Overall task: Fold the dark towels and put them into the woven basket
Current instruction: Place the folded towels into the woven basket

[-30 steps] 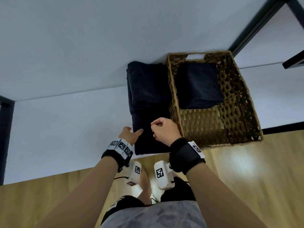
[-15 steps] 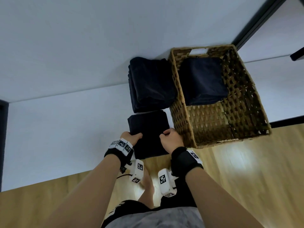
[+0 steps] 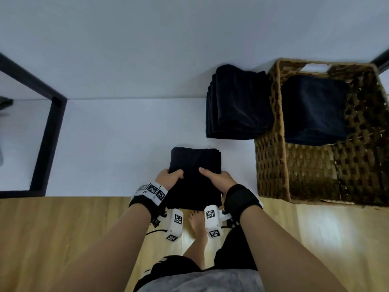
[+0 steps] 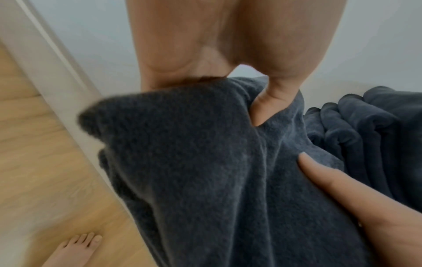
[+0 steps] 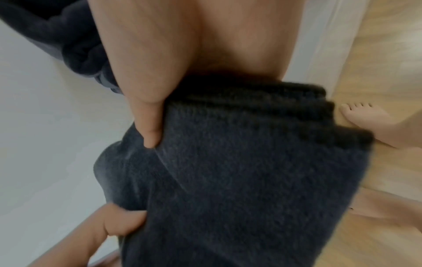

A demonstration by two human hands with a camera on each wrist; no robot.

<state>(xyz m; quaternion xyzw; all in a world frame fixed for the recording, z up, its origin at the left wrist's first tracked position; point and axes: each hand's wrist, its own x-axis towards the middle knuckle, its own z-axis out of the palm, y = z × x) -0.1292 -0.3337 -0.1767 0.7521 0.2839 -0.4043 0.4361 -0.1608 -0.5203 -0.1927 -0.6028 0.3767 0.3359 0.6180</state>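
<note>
In the woven basket (image 3: 271, 165) lies one folded dark towel (image 3: 313, 110).

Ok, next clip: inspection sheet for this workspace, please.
Surface: white table, near edge at the hands.
Job's things: folded towel overhanging the edge; towel stack beside woven basket; one towel in basket.
Clutter: nothing seen.
Hands: left hand and right hand both grip the folded towel, thumbs on top.
Cables: thin black lead under the left wrist.
Surroundings: wooden floor, black frame.
</note>
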